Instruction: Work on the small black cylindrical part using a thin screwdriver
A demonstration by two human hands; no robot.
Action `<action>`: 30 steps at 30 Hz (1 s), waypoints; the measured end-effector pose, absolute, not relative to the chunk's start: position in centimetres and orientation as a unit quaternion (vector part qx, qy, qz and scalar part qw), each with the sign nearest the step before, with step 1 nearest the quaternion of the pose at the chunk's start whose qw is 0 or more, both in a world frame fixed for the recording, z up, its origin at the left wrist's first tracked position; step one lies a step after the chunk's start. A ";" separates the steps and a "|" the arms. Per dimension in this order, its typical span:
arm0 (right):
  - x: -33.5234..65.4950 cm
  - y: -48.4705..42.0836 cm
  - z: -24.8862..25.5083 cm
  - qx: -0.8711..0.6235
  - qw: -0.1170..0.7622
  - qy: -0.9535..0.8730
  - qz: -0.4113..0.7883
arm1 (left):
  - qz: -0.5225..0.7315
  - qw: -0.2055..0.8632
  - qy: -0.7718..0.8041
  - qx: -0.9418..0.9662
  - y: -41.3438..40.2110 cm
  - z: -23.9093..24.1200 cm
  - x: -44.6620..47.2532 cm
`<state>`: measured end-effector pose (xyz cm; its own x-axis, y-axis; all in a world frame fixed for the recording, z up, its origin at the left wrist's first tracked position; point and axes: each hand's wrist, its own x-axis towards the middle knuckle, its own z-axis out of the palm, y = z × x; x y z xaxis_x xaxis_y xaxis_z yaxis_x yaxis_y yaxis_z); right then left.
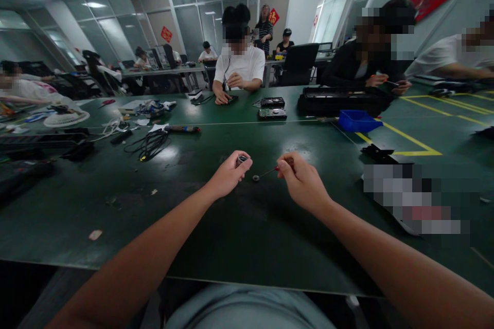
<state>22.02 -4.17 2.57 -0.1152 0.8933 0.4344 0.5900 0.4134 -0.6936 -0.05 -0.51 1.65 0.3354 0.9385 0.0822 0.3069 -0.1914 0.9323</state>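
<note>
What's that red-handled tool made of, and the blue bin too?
The red-handled tool seems to have a metal shaft, thin, straight and grey; its reddish handle might be plastic, but the right hand hides most of it. The blue bin looks like smooth plastic, solid-coloured with thin walls.

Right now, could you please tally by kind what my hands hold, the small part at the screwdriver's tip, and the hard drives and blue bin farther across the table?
Screwdriver, in the right hand: 1
Round metallic part, in the left hand: 1
Small disc-like part, at the tip: 1
Hard drives, by their look: 2
Blue bin: 1
Total: 6
</note>
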 end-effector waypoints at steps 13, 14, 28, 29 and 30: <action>22.2 -4.3 3.0 -0.498 0.413 -0.743 0.171 | 0.013 0.063 0.437 0.897 0.9 1.9 1.5; 22.2 -4.3 3.0 -0.497 0.412 -0.744 0.171 | -0.001 0.049 0.431 0.901 0.9 1.8 1.6; 22.2 -4.5 3.1 -0.486 0.389 -0.757 0.199 | 0.245 0.333 0.503 0.759 4.7 1.8 -4.4; 22.2 -4.5 3.1 -0.485 0.388 -0.757 0.202 | 0.286 0.368 0.512 0.722 5.0 2.1 -5.3; 22.1 -4.5 3.1 -0.484 0.387 -0.758 0.204 | 0.328 0.400 0.516 0.683 5.2 2.3 -6.2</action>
